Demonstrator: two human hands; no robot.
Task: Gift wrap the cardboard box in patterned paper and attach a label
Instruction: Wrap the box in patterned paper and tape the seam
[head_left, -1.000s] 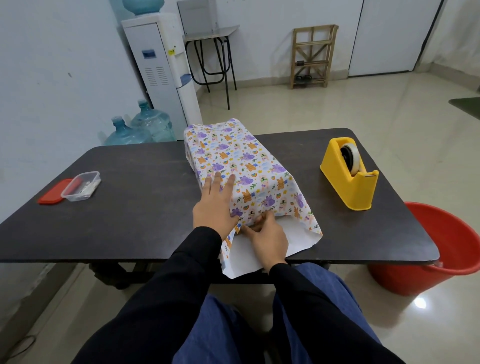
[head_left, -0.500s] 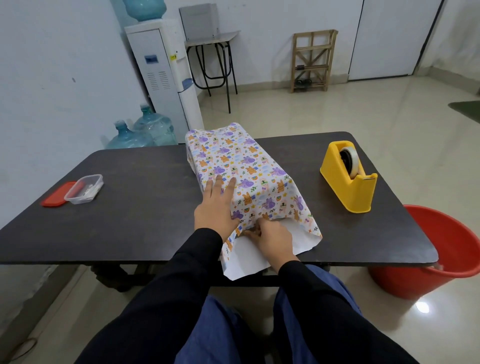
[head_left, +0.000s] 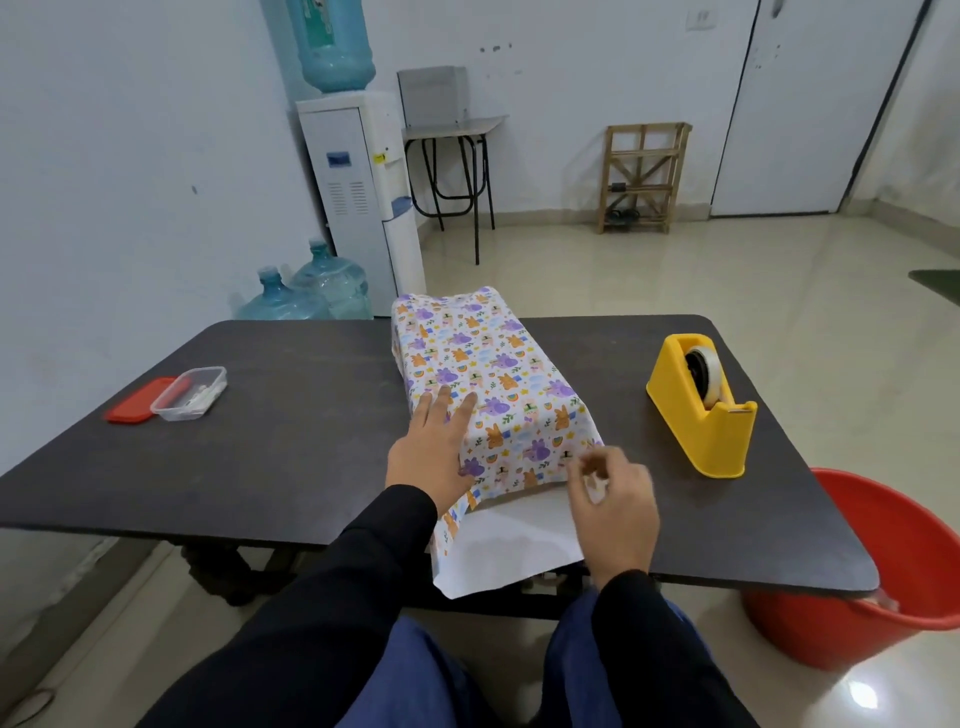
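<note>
The box lies lengthwise on the dark table (head_left: 291, 457), fully covered by patterned paper (head_left: 483, 374) with purple and orange animals. The paper's white underside (head_left: 509, 545) spreads from the near end over the table's front edge. My left hand (head_left: 434, 452) presses flat, fingers straight, on the near left corner of the wrapped box. My right hand (head_left: 615, 512) hovers at the near right corner, fingers loosely curled, just off the paper, holding nothing that I can see.
A yellow tape dispenser (head_left: 701, 410) stands on the table to the right. At the left sit a clear plastic container (head_left: 189, 392) and its red lid (head_left: 134, 400). A red bucket (head_left: 852, 582) stands on the floor at the right; a water dispenser and bottles are behind.
My right hand left the paper's near flap at the middle and moved right, to the near right corner. My left hand stayed pressing on the box. The camera tilted up.
</note>
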